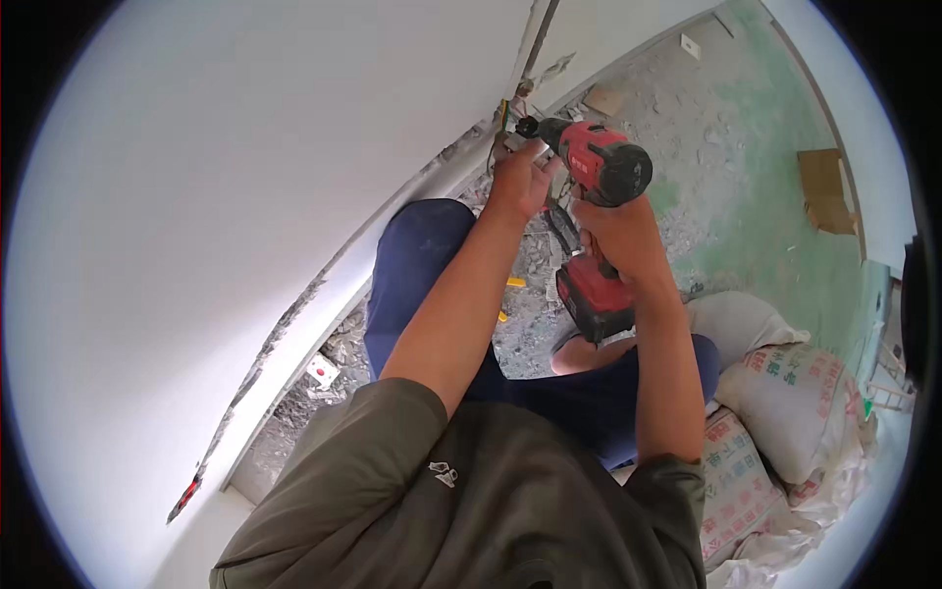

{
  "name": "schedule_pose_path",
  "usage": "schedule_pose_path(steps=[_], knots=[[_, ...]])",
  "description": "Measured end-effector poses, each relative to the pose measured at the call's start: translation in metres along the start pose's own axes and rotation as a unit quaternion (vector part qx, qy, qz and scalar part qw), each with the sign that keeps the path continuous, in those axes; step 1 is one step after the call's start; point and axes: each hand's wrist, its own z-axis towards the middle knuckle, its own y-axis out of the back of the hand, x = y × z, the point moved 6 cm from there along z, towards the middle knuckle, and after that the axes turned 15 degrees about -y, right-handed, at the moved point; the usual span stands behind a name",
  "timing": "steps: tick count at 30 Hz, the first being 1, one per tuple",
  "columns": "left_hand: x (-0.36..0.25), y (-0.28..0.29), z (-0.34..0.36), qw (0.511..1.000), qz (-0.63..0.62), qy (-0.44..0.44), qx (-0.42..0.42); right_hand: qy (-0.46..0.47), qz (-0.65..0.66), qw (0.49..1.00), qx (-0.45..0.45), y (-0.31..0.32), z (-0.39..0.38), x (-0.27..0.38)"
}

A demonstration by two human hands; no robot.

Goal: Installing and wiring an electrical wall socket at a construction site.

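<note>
My right hand [620, 239] grips the handle of a red and black cordless drill [601, 172], whose battery pack [593, 299] hangs below my wrist. The drill's chuck [528, 126] points left at the bottom of a white wall [245, 177], where thin wires [502, 116] stick out of a broken groove. My left hand [522, 177] is closed against the wall by the drill's tip, on something small that I cannot make out. I am crouched low, knees in blue trousers [417, 260].
Grey rubble [530, 324] lies along the chipped wall base. A small white box [321, 371] sits in the debris at the left. Filled white sacks [795, 402] are stacked at my right. A cardboard piece [822, 187] lies on the green-tinted concrete floor [746, 147].
</note>
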Motion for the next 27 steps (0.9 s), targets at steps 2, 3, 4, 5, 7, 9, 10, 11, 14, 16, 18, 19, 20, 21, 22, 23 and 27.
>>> schedule_pose_path(steps=[2, 3, 4, 5, 7, 9, 10, 11, 14, 16, 18, 19, 20, 21, 22, 23, 27], knots=[[0.002, 0.002, 0.001, 1.000, -0.028, 0.013, 0.001, -0.004, 0.018, 1.000, -0.002, 0.002, -0.002, 0.003], [0.001, 0.002, 0.000, 1.000, -0.025, 0.017, 0.001, -0.006, 0.022, 1.000, -0.003, 0.003, -0.008, 0.006], [0.000, 0.002, -0.003, 1.000, -0.003, 0.021, -0.007, -0.014, 0.030, 0.999, -0.013, 0.009, -0.019, 0.015], [-0.001, 0.001, -0.005, 0.999, 0.020, 0.025, -0.015, -0.021, 0.038, 0.999, -0.023, 0.016, -0.030, 0.022], [-0.003, -0.010, -0.010, 0.997, 0.072, 0.008, -0.008, 0.023, 0.072, 0.995, -0.061, 0.037, -0.052, 0.041], [-0.005, -0.017, -0.011, 0.992, 0.125, -0.007, 0.000, 0.072, 0.100, 0.989, -0.078, 0.049, -0.061, 0.050], [-0.006, -0.016, -0.011, 0.992, 0.120, -0.019, -0.028, 0.122, 0.126, 0.980, -0.095, 0.055, -0.066, 0.055], [-0.008, -0.015, -0.012, 0.991, 0.113, -0.031, -0.056, 0.123, 0.128, 0.979, -0.097, 0.058, -0.066, 0.054], [-0.007, -0.013, -0.008, 0.998, -0.008, -0.013, -0.066, 0.120, 0.132, 0.978, -0.106, 0.067, -0.065, 0.053], [-0.005, -0.014, -0.010, 0.998, -0.015, -0.006, -0.058, 0.090, 0.130, 0.983, -0.091, 0.067, -0.061, 0.046], [-0.005, -0.016, -0.013, 0.998, -0.021, -0.001, -0.052, 0.088, 0.126, 0.984, -0.086, 0.064, -0.062, 0.047], [-0.005, -0.017, -0.014, 0.998, -0.022, 0.010, -0.060, 0.085, 0.123, 0.986, -0.080, 0.061, -0.062, 0.047], [-0.004, -0.019, -0.015, 0.997, -0.023, 0.020, -0.068, 0.084, 0.123, 0.985, -0.082, 0.062, -0.061, 0.046], [-0.002, -0.016, -0.014, 0.997, -0.022, 0.021, -0.069, 0.084, 0.113, 0.987, -0.078, 0.060, -0.061, 0.046], [-0.005, -0.010, -0.013, 0.995, 0.054, -0.005, -0.086, 0.084, 0.103, 0.988, -0.074, 0.059, -0.060, 0.046], [-0.007, -0.004, -0.011, 0.986, 0.129, -0.030, -0.103, 0.082, 0.104, 0.988, -0.075, 0.057, -0.059, 0.047], [-0.016, -0.001, -0.005, 0.938, 0.301, -0.156, -0.072, 0.088, 0.115, 0.985, -0.088, 0.057, -0.058, 0.049]])
